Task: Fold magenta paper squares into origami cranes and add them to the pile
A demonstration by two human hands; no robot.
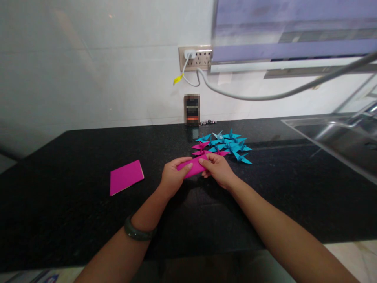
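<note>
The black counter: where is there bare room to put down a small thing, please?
Bare patches: left of the flat pink paper, a narrower strip between it and the left hand, and between the right forearm and the sink. Crowded: just beyond the right hand, where paper cranes lie close together.

No legible lettering or numbers.

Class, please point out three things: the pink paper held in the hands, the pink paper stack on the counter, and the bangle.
Held pink paper (pixel 195 168): head view, middle of its visible face.
Pink paper stack (pixel 126 178): head view, middle of its top.
Bangle (pixel 138 234): head view, on its outer band.
</note>
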